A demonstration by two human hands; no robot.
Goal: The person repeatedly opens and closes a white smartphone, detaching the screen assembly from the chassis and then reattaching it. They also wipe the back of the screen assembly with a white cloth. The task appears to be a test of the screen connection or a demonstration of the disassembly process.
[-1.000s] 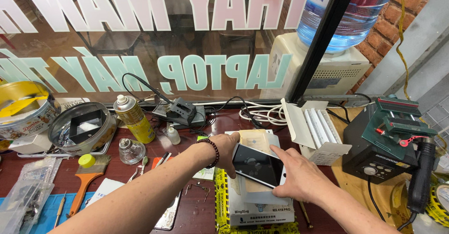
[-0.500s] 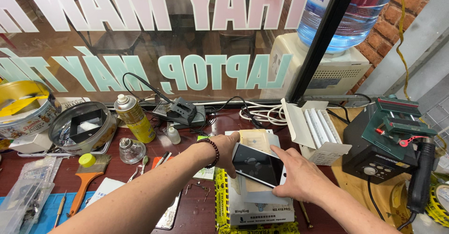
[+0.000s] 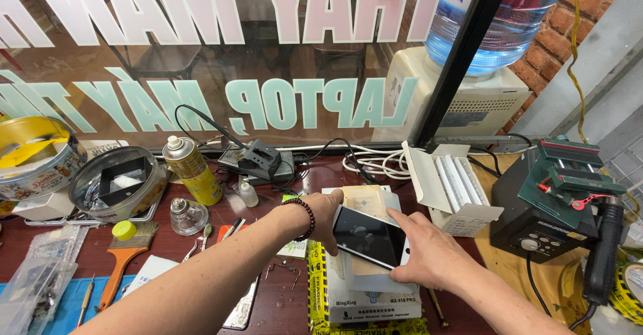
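A smartphone (image 3: 368, 238) with a dark screen and white edge is held flat above a white box-shaped machine (image 3: 372, 285) with a tan pad on top. My left hand (image 3: 326, 216), with a bead bracelet at the wrist, grips the phone's left end. My right hand (image 3: 429, 254) holds its right edge, fingers spread over the side. The phone sits slightly tilted over the pad.
A yellow spray can (image 3: 193, 169), a small glass bottle (image 3: 186, 216), a round tin (image 3: 117, 184), a brush with orange handle (image 3: 124, 258) and tools lie at the left. An open white box (image 3: 450, 187) and a green-topped machine (image 3: 559, 201) stand at the right. Cables run along the window.
The phone and both hands have barely shifted; the phone lies a little lower over the pad.
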